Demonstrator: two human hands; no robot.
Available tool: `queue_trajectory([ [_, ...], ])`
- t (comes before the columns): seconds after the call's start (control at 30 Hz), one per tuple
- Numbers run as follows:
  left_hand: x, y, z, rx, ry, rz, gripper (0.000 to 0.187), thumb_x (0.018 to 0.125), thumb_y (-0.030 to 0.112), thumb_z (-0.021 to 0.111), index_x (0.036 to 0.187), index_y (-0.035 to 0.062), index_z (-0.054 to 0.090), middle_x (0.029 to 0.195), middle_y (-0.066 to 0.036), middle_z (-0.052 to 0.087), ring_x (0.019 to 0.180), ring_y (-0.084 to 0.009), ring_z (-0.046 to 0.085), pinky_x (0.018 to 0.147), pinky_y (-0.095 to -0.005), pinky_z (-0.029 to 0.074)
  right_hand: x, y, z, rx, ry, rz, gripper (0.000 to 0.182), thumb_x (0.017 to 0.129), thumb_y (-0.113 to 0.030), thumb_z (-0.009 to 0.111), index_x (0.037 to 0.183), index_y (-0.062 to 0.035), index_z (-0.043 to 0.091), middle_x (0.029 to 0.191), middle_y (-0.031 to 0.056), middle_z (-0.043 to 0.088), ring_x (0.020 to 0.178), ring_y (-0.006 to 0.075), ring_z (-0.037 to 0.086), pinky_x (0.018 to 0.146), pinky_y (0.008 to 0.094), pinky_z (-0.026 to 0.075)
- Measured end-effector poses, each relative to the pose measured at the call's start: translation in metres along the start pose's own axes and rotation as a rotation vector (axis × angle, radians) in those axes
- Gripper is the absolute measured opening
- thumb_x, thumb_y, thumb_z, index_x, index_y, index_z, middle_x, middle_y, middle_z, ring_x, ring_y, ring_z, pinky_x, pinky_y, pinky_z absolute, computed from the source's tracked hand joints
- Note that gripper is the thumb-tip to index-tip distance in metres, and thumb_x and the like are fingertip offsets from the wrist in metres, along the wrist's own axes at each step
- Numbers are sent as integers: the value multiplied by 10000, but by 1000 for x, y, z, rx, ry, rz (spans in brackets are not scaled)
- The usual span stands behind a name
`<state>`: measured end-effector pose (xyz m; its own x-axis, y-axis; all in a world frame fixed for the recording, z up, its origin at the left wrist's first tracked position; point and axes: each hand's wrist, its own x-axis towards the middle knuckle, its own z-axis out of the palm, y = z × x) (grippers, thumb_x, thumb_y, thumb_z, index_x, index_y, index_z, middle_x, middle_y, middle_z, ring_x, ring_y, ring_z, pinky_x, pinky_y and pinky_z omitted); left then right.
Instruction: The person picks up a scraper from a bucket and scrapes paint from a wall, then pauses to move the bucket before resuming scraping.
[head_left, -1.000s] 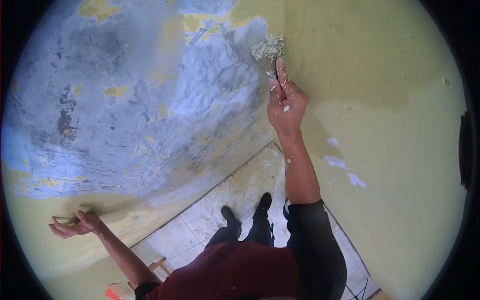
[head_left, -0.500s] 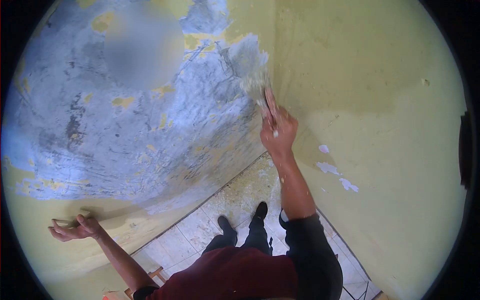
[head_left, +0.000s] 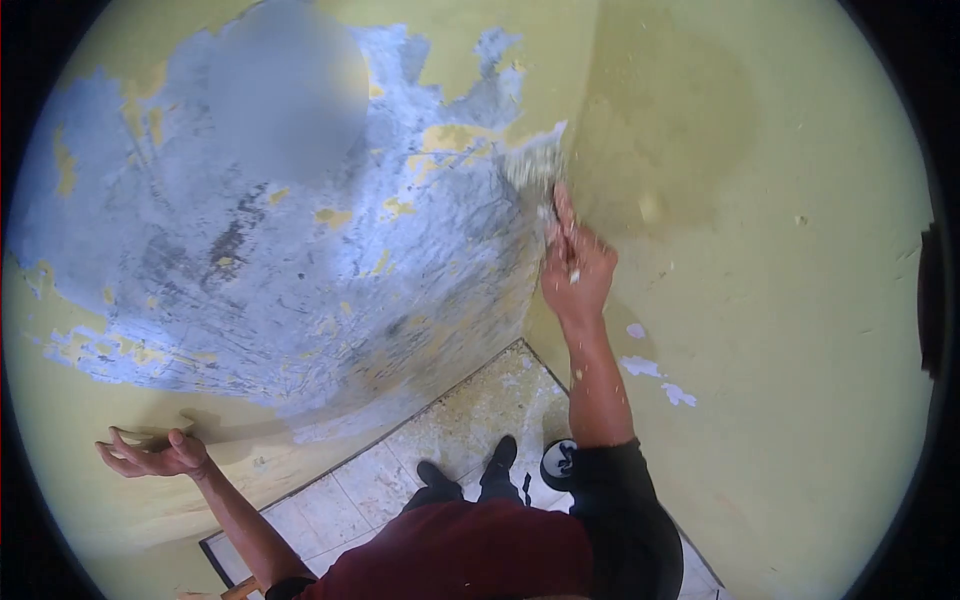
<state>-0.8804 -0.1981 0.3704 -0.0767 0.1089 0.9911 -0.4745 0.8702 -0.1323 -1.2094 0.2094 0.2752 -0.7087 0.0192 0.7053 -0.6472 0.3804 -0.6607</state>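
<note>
My right hand (head_left: 580, 275) grips a scraper by its handle, with fingers stretched along it toward the blade. Pale paint scrapings coat the scraper blade (head_left: 535, 168), which lies at the wall near the corner, beside the edge of the yellow paint. Bits of paint stick to my right hand and forearm. Off to the left, my left hand (head_left: 155, 458) holds nothing; its fingers are spread and curled slightly, close to the lower yellow wall. A large grey bare patch (head_left: 300, 260) with leftover yellow specks covers the left wall.
The yellow right wall (head_left: 760, 330) has a darker damp-looking area and small white chipped spots (head_left: 640, 366). Paint crumbs litter the tiled floor (head_left: 470, 400) around my shoes. A round black-and-white container (head_left: 558, 465) stands by my right arm. Some wooden furniture (head_left: 240, 590) shows lower left.
The camera view has shifted, so the bare patch sits differently. My right hand and scraper appear slightly farther right and lower. More of the round container shows. The left hand stays nearly still.
</note>
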Motion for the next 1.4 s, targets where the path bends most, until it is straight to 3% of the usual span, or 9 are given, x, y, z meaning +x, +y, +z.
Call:
queue_trajectory([
  [0.13, 4, 4, -2, -22, 22, -29, 916, 887, 786, 491, 1401, 30, 534, 1475, -261, 349, 1385, -387, 316, 1081, -590, 322, 9, -10, -5, 24, -31, 41, 590, 813, 56, 636, 1379, -111, 627, 667, 140, 549, 532, 264, 471, 539, 333, 441],
  [0.23, 1, 7, -1, -15, 33, -31, 925, 885, 791, 486, 1398, 23, 533, 1476, -262, 349, 1388, -391, 318, 1087, -586, 324, 12, 2, -3, 60, 30, -52, 593, 811, 64, 639, 1378, -110, 629, 672, 141, 554, 525, 233, 469, 533, 323, 433],
  [0.33, 3, 5, 3, -43, 47, -24, 924, 886, 787, 492, 1395, 17, 533, 1479, -265, 338, 1391, -398, 319, 1093, -586, 322, 4, -9, -6, -3, -69, 34, 603, 809, 74, 642, 1383, -110, 625, 678, 141, 562, 531, 228, 494, 536, 318, 438],
  [0.93, 0, 2, -1, -80, -7, -25, 911, 895, 760, 513, 1414, 11, 509, 1507, -243, 270, 1410, -391, 295, 1104, -595, 326, 6, -27, 8, -24, -5, -9, 533, 826, 36, 635, 1341, -103, 658, 662, 151, 566, 512, 204, 527, 520, 312, 438],
  [1.07, 5, 1, -1, -103, 23, -28, 914, 909, 754, 498, 1413, -8, 502, 1512, -246, 253, 1408, -386, 308, 1095, -584, 362, 50, -51, 12, 5, 84, -220, 527, 838, 36, 615, 1346, -101, 654, 706, 161, 617, 502, 221, 510, 524, 305, 435],
  [1.17, 2, 5, -2, -114, -5, -8, 910, 921, 748, 486, 1407, -21, 501, 1513, -247, 251, 1418, -384, 303, 1092, -583, 372, -6, -45, 8, 119, 60, -99, 542, 830, 43, 624, 1352, -101, 649, 687, 149, 604, 500, 226, 492, 523, 319, 430],
  [1.23, 6, 7, -2, -125, -3, -24, 913, 929, 743, 473, 1404, -36, 497, 1514, -241, 253, 1434, -383, 287, 1094, -578, 379, -20, -50, 8, 38, -88, 104, 480, 914, 65, 594, 1378, -57, 615, 720, 8, 538, 597, 73, 387, 537, 239, 358],
  [1.37, 1, 5, -7, -83, -37, -6, 927, 926, 754, 463, 1393, -46, 504, 1521, -231, 245, 1434, -381, 290, 1097, -574, 382, -21, -46, 3, -54, -97, 24, 478, 910, 60, 599, 1370, -68, 626, 712, 27, 529, 587, 68, 379, 529, 234, 352],
  [1.4, 1, 5, -5, -107, -18, -4, 921, 928, 751, 461, 1390, -45, 510, 1523, -229, 245, 1434, -383, 291, 1099, -576, 379, -26, -46, 0, -39, -69, 39, 520, 874, 56, 617, 1374, -85, 626, 692, 86, 540, 553, 134, 425, 530, 275, 385],
])
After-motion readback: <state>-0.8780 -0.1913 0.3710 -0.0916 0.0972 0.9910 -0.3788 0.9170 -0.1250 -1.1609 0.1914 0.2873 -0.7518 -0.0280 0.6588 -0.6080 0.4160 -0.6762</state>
